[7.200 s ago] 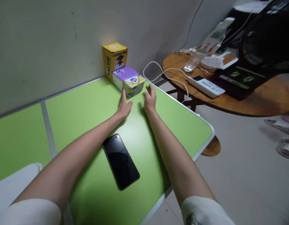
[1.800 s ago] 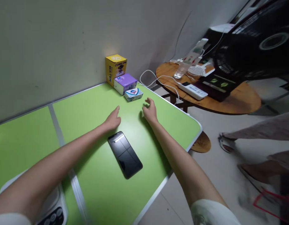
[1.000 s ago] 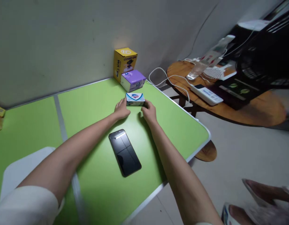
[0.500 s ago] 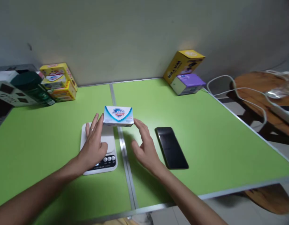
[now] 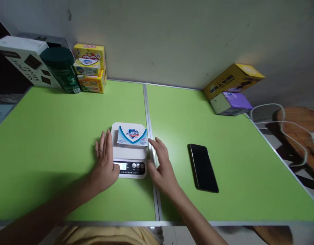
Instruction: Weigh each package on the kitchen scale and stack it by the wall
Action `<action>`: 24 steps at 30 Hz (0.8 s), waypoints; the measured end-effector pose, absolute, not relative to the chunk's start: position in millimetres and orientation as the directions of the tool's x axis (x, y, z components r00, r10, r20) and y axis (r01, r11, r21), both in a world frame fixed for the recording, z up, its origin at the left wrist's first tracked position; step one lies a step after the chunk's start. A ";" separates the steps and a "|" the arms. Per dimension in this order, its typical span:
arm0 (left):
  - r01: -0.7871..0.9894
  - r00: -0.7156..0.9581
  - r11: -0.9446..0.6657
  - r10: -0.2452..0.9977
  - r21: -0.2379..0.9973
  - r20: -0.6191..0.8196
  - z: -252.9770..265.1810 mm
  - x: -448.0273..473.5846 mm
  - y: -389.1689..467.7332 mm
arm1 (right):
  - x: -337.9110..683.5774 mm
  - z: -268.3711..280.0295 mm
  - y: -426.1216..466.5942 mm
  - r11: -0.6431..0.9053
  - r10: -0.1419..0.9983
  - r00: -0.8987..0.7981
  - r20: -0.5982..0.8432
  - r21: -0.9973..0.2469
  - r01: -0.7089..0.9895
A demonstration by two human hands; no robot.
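A white and blue Safeguard soap box (image 5: pixel 133 136) lies flat on the platform of a white kitchen scale (image 5: pixel 130 153). The scale's lit display reads 0, partly behind my left thumb. My left hand (image 5: pixel 106 168), a ring on one finger, stands at the scale's left edge with its fingers stretched out, a small gap from the box. At the other end of the box is my right hand (image 5: pixel 162 166), fingers apart; its index fingertip is right by the box end, and I cannot tell whether it touches.
A black phone (image 5: pixel 203 167) lies right of my right hand. Against the wall at the left stand a white box (image 5: pixel 27 61), a dark green canister (image 5: pixel 61 69) and several yellow boxes (image 5: pixel 92 83). A yellow box (image 5: pixel 232 81) and a purple box (image 5: pixel 230 102) sit back right, near a white cable (image 5: pixel 283 115).
The soap box was held between both hands above the table; it has come down onto the scale. My hands have drawn away from its ends. The camera view has shifted.
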State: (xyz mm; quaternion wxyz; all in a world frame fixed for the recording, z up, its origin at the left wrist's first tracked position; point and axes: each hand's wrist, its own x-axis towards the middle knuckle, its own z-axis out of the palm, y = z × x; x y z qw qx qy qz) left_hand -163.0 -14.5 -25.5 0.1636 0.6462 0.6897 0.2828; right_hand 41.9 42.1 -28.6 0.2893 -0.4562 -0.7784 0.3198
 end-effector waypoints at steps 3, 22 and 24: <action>0.788 -0.184 0.064 0.974 0.612 0.134 -18.3 -180.4 -14.3 | 55.5 -21.5 54.2 0.325 0.923 -0.357 0.142 -0.786 0.525; 0.815 0.136 -0.161 0.987 0.557 0.087 18.2 -206.8 21.5 | 32.7 0.1 105.6 0.597 0.704 -0.702 0.105 -0.623 0.506; 0.788 0.228 -0.236 0.970 0.568 0.086 25.1 -198.2 29.5 | 27.0 -0.5 111.9 0.612 0.695 -0.708 0.129 -0.624 0.487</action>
